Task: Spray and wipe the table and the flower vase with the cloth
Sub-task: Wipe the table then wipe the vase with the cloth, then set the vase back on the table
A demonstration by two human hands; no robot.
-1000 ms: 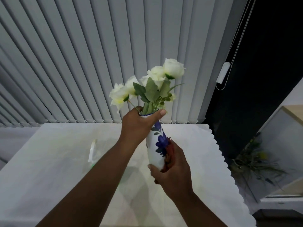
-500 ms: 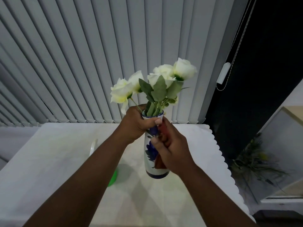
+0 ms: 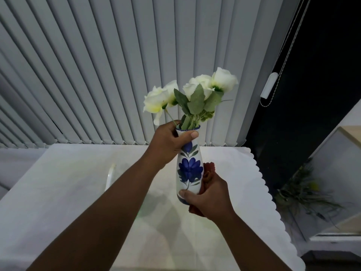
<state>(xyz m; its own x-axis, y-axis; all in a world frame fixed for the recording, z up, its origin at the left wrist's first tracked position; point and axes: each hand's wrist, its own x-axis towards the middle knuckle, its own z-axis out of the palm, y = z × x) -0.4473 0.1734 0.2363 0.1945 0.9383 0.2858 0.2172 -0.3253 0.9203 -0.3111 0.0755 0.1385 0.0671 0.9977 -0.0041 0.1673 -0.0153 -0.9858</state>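
Observation:
I hold a white vase [image 3: 189,169] painted with blue flowers up above the white table [image 3: 58,192]. White roses with green leaves [image 3: 192,94] stand in it. My left hand [image 3: 169,142] grips the vase's neck just under the rim. My right hand [image 3: 210,196] wraps the lower body of the vase with a reddish-brown cloth [image 3: 208,173] pressed against its right side. The spray bottle [image 3: 110,176] stands on the table to the left, mostly hidden behind my left forearm.
Grey vertical blinds [image 3: 97,75] hang behind the table. The tablecloth's scalloped edge [image 3: 267,192] runs down the right. A blind cord with a white handle [image 3: 269,85] hangs by a dark window. A plant [image 3: 304,192] lies on the floor at right.
My right hand with the cloth slid down from the vase's neck to its lower body. The vase turned, showing the blue flower. My left hand kept its grip at the neck.

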